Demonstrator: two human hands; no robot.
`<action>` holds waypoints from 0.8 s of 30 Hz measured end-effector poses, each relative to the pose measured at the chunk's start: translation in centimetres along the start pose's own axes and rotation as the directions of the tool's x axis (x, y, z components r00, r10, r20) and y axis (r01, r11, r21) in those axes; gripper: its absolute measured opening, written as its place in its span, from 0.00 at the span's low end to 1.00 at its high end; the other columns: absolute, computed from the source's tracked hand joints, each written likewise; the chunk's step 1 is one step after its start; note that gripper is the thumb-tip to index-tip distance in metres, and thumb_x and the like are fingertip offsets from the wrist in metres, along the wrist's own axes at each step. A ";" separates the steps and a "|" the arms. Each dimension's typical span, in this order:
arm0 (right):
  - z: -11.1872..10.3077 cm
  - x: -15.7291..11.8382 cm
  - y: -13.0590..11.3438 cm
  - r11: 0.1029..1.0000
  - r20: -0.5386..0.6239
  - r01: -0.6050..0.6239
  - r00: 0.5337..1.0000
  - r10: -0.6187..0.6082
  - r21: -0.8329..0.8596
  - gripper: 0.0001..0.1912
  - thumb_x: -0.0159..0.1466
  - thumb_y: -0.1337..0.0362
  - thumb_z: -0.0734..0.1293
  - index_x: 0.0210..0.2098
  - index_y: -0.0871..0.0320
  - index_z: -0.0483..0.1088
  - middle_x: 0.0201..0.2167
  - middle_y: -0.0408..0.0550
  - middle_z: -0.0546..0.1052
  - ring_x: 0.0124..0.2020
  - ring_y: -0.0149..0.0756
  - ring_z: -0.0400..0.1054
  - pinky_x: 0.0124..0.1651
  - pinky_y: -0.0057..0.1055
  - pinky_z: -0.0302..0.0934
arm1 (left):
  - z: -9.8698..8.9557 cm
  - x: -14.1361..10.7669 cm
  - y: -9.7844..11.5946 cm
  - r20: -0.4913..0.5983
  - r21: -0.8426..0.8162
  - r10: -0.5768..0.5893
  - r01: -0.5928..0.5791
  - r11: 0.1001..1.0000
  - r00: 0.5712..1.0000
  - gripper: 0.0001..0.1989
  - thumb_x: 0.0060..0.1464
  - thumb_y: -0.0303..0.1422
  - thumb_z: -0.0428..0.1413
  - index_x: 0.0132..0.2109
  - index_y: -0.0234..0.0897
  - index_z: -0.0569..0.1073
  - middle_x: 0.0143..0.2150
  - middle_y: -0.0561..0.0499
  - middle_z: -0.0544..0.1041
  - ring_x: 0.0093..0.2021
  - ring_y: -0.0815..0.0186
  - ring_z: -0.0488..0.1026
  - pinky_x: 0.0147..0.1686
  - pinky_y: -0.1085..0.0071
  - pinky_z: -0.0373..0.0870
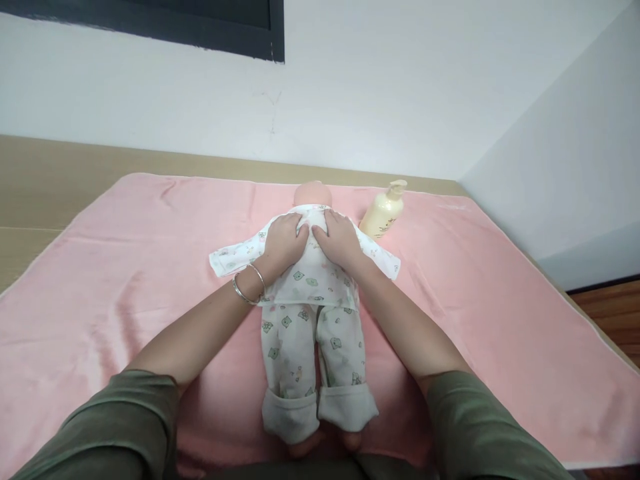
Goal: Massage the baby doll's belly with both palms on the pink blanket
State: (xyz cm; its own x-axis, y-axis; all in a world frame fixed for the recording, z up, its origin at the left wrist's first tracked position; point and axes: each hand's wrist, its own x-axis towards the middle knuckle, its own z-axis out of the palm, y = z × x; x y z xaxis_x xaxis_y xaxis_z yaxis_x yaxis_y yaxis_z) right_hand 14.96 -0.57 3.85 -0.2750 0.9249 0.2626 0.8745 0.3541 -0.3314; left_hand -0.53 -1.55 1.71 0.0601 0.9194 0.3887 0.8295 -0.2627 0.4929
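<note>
A baby doll (313, 193) lies stretched out with its bald head at the far end and its feet toward me. It wears a white printed shirt (311, 277) and matching trousers (290, 340) with turned-up cuffs. My left hand (286, 241) rests open and flat on the upper left of the shirt. On the upper right, my right hand (343, 241) lies the same way, with the two thumbs close together at the middle. The doll's face cannot be seen. Both shirt sleeves spread outward. A pale yellow pump bottle (383, 213) stands beside the right sleeve.
A pink sheet (475, 293) with some creases covers most of the wooden surface (30, 173). Behind it rises a white wall (380, 87) with a dark frame (240, 33) at upper left. Another wall (585, 153) closes the right side.
</note>
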 end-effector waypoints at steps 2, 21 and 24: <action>0.0 0.0 0.0 1.000 0.000 0.001 1.000 -0.001 0.000 0.28 0.71 0.55 0.56 0.62 0.68 0.66 0.62 0.65 0.72 0.63 0.56 0.65 0.67 0.49 0.55 | 0.0 0.0 0.0 -0.004 0.006 -0.002 0.002 1.000 1.000 0.23 0.63 0.35 0.43 0.55 0.30 0.76 0.55 0.38 0.80 0.57 0.51 0.74 0.63 0.54 0.67; 0.1 0.0 0.1 1.000 -0.004 0.002 1.000 -0.002 0.006 0.27 0.71 0.55 0.57 0.61 0.68 0.67 0.62 0.64 0.73 0.62 0.56 0.66 0.67 0.48 0.56 | -0.3 0.0 0.2 0.013 -0.004 0.008 -0.008 1.000 1.000 0.24 0.63 0.35 0.42 0.53 0.30 0.77 0.54 0.37 0.80 0.55 0.50 0.74 0.61 0.53 0.68; 0.1 0.0 0.0 1.000 -0.008 0.002 1.000 -0.002 0.006 0.27 0.71 0.55 0.57 0.60 0.68 0.67 0.61 0.64 0.73 0.61 0.56 0.67 0.66 0.49 0.56 | -0.3 0.0 0.3 0.013 -0.001 0.001 -0.001 1.000 1.000 0.24 0.63 0.35 0.42 0.55 0.29 0.76 0.55 0.37 0.79 0.56 0.50 0.74 0.62 0.53 0.67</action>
State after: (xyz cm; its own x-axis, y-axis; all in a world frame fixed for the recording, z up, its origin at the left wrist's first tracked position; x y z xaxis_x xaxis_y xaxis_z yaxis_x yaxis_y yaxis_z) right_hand 14.94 -0.52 3.77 -0.2735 0.9230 0.2705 0.8716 0.3568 -0.3361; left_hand -0.47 -1.72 2.08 0.0682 0.9228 0.3793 0.8291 -0.2639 0.4929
